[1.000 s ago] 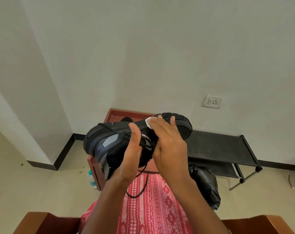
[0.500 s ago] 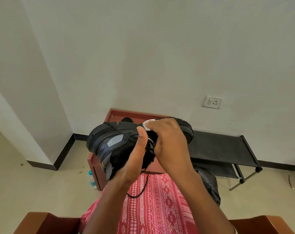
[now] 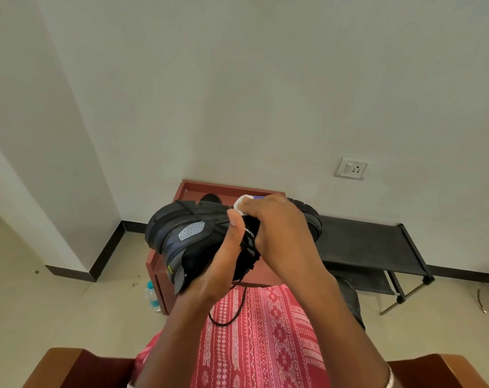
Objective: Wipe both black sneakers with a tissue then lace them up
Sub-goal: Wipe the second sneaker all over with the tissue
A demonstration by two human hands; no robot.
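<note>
A red-brown wooden table with a raised rim (image 3: 156, 278) stood on the beige tiled floor (image 3: 55, 317). A clear plastic bottle with a teal cap (image 3: 151, 295) stood just beside it, and a low black fabric rack (image 3: 363, 242) stood alongside.

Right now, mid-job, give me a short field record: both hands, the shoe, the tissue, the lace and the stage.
left hand: grips the sneaker from below, thumb up its side
right hand: fingers curled round the tissue, pressing it on the sneaker
sneaker: held in the air, on its side
lace: loose end hangs over the lap
stage: wiping; lacing not yet done
</note>
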